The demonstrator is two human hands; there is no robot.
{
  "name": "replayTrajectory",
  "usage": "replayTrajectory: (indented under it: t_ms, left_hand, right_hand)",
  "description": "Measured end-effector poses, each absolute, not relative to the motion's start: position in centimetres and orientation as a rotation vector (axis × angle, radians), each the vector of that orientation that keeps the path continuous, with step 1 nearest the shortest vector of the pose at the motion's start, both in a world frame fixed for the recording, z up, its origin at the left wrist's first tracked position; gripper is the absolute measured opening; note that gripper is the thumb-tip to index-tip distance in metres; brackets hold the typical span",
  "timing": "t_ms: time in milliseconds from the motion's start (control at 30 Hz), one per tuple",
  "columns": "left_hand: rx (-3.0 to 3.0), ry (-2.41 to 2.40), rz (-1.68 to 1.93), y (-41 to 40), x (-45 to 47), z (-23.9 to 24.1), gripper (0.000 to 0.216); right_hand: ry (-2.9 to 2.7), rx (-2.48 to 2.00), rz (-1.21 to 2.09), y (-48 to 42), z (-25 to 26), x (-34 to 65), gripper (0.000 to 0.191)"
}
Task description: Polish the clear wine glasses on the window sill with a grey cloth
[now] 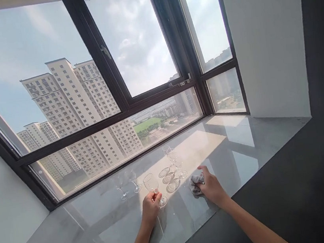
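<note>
My left hand (151, 207) is closed around the stem of a clear wine glass (151, 183) that stands on the glossy marble windowsill (231, 148). My right hand (211, 186) rests on a small grey cloth (195, 181) lying on the sill, fingers curled over it. Two more wine glasses (128, 181) stand to the left of the held one. Two further glasses (174, 159) stand behind, closer to the window, casting bright shadows on the stone.
A large black-framed window (124, 106) runs along the back of the sill, with high-rise buildings outside. A white wall (267, 40) closes the right end. A dark floor or surface (301, 182) borders the sill's near edge.
</note>
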State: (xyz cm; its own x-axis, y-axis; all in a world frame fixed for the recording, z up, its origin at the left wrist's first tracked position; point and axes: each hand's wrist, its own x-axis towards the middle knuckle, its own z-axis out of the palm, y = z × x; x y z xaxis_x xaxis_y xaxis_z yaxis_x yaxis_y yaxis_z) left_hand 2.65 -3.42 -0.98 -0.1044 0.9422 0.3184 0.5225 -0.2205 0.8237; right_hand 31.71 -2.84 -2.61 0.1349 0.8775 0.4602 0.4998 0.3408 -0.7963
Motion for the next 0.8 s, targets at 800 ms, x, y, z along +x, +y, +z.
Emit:
replayTrajectory:
  t_ms: [800]
  left_hand:
    - [1.877,1.938,1.163,10.7,8.2,0.0,0.014]
  right_hand:
    - [-1.391,-1.363,0.665,-2.6,-1.2,32.2,0.042]
